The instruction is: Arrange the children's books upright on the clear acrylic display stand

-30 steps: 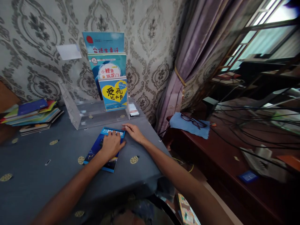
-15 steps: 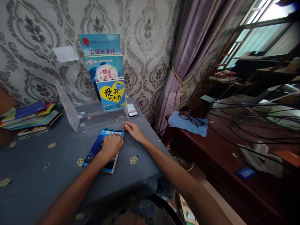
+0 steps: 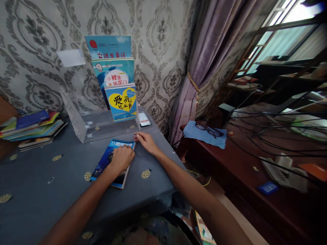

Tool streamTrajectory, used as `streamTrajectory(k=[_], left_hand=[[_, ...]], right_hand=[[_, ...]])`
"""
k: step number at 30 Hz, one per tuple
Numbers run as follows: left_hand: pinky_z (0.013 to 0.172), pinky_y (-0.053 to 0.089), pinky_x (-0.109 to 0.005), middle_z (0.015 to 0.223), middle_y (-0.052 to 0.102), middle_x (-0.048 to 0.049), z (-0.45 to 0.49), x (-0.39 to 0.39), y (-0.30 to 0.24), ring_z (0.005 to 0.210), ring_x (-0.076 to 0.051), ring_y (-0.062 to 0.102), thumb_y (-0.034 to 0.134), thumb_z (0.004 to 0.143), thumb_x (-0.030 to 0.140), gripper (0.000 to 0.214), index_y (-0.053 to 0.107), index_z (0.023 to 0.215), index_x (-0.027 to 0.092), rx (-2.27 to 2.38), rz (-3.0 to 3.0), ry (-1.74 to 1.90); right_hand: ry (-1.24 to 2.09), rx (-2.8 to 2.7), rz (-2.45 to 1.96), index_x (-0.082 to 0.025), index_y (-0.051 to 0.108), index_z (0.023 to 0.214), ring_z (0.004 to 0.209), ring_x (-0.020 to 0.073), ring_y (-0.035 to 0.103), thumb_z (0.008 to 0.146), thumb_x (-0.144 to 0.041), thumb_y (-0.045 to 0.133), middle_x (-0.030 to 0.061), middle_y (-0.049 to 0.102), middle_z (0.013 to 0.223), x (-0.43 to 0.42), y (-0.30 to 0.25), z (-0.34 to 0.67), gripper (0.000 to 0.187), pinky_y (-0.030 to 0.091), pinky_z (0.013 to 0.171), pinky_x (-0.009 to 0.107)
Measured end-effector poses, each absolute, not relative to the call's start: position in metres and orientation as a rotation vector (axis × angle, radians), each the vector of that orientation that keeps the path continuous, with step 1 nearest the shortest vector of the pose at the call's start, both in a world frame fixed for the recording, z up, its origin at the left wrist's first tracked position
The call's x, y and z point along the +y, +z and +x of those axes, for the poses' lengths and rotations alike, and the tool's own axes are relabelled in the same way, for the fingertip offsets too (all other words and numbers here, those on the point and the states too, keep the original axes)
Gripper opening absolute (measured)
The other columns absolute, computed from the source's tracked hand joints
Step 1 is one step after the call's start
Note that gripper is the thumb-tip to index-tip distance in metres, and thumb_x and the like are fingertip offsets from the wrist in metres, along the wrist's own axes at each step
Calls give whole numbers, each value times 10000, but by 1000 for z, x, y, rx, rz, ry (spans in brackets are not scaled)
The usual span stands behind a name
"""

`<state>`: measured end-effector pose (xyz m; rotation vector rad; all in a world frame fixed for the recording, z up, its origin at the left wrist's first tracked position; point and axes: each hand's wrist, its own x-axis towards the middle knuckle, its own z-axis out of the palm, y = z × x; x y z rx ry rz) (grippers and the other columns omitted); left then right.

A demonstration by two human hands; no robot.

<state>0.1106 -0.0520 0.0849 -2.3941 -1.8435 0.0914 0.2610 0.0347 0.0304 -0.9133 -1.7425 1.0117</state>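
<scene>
Head view, left hand (image 3: 122, 158) pressing glossy flat book (image 3: 112, 162), right hand (image 3: 147, 143) beside

The book (image 3: 106, 163) is deep blue with white lettering along its top. The tablecloth (image 3: 51, 197) is slate blue, dotted with yellow pineapples. At twelve o'clock from the book, the heart book (image 3: 122, 102) is sky blue with a yellow heart. The wallpaper (image 3: 38, 30) is grey damask on cream. At ten o'clock, the stack (image 3: 30, 127) shows blue, green, yellow and red. At two o'clock, the curtain (image 3: 201, 61) is mauve. At three, a light-blue cloth (image 3: 201, 136) lies on a red-brown desk (image 3: 242, 177).
</scene>
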Motion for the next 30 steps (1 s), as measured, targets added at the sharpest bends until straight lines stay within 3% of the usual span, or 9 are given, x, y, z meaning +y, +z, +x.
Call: streamTrajectory(k=[17,24,30], left_hand=[[754,537,-353,1012,730,-209,114,-55,89,953,-294,714,359,991,231,388,713,1056,86,-1815,-2382,143],[752,538,-381,1046,709,-232,115,-54,80,985,-322,692,374,986,253,396,699,1092,53,-1836,-2361,117],[776,532,-368,1082,693,-232,115,-56,75,1037,-321,668,421,981,275,368,686,1115,58,-1850,-2353,98]], right_hand=[[945,-1690,-861,-180,673,1135,838,197,742,987,-527,457,78,754,993,28,39,261,435,568,830,334],[722,-2012,-1066,-174,687,1187,911,203,724,994,-331,472,67,777,956,21,45,263,329,526,871,324],[504,-2210,-1199,-195,728,1147,961,220,706,972,-306,514,72,772,1067,12,53,260,297,501,849,301]])
